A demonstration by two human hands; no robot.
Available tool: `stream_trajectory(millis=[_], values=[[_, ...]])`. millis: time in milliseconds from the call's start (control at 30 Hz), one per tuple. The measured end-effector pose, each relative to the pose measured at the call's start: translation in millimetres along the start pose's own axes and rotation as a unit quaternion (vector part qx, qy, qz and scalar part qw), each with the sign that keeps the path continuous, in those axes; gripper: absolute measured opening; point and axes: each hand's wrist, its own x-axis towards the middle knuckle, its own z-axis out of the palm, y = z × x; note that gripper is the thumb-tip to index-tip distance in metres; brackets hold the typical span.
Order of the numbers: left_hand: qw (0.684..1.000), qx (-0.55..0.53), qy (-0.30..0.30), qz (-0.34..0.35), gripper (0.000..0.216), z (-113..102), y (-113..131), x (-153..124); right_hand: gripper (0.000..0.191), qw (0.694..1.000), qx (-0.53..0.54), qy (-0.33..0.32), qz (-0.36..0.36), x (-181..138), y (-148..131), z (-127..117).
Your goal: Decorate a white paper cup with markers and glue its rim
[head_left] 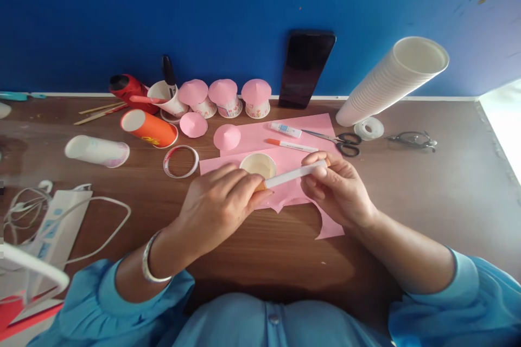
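Both my hands hold a white marker pen (293,174) level above the pink paper (285,135). My left hand (215,206) pinches its orange end, fingers closed. My right hand (340,187) grips the other end, fingers curled round it. Just behind the pen stands an upright paper cup (258,165) on the pink sheet. A pink paper cone (227,136) lies a little further back on the left.
Three cups topped with pink cones (226,96) line the blue wall, beside a leaning phone (306,68). Glue tube (285,129), orange pen (291,145), scissors (342,141), tape roll (368,128), cup stack (391,81), glasses (413,139), orange cup (148,127) and a power strip (57,222) lie around.
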Motion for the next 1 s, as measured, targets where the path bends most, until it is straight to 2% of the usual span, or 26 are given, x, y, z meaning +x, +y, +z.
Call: stream_trajectory(millis=[100, 167, 233, 300, 367, 467, 600, 667, 733, 767, 833, 933, 1000], values=[[0.999, -0.032, -0.012, -0.006, 0.03, 5.1, 11.4, -11.1, 0.029, 0.994, -0.031, -0.101, 0.03, -8.2, 5.0, 5.6], [0.999, -0.046, -0.011, -0.012, 0.039, 8.0, 18.7, -19.7, 0.028, 0.989, -0.069, -0.129, 0.035, -11.1, 3.8, 4.8], [0.995, -0.089, -0.02, -0.037, 0.039, 9.6, 22.0, -30.2, 0.031, 0.994, -0.077, -0.073, -0.007, -7.9, -2.8, -3.4], [0.989, -0.13, -0.038, -0.06, 0.038, 11.3, 20.3, -41.9, 0.032, 0.994, -0.081, 0.031, -0.066, 1.5, -11.3, -17.3], [0.984, -0.149, -0.067, -0.072, 0.034, 16.0, 15.2, -52.6, 0.033, 0.988, -0.094, 0.069, -0.106, 13.2, -15.2, -30.5], [0.99, -0.101, -0.079, -0.055, 0.026, 29.8, 5.5, -63.4, 0.033, 0.989, -0.081, 0.078, -0.1, 25.4, -5.5, -37.2], [0.995, -0.044, -0.078, -0.043, 0.022, 45.3, -5.2, -69.5, 0.036, 0.996, -0.061, 0.049, -0.05, 25.9, 15.8, -28.3], [0.994, -0.052, -0.069, -0.065, 0.025, 45.7, -11.2, -70.4, 0.034, 0.998, -0.047, 0.037, -0.034, 24.2, 20.0, -26.1], [0.989, -0.073, -0.039, -0.12, 0.025, 42.7, -18.7, -68.8, 0.031, 0.998, -0.032, 0.039, -0.03, 23.8, 20.1, -27.1], [0.983, -0.084, -0.026, -0.16, 0.029, 41.2, -22.8, -66.6, 0.03, 0.998, -0.027, 0.042, -0.03, 24.1, 19.6, -28.3], [0.971, -0.117, -0.022, -0.208, 0.055, 40.4, -30.7, -59.7, 0.028, 0.998, -0.023, 0.048, -0.031, 25.5, 18.9, -30.8], [0.951, -0.22, -0.049, -0.211, 0.09, 46.9, -39.1, -45.1, 0.027, 0.998, -0.027, 0.038, -0.034, 26.8, 19.7, -32.7], [0.935, -0.278, -0.063, -0.21, 0.085, 54.1, -41.3, -35.1, 0.026, 0.999, -0.022, 0.027, -0.033, 26.3, 20.7, -33.0]])
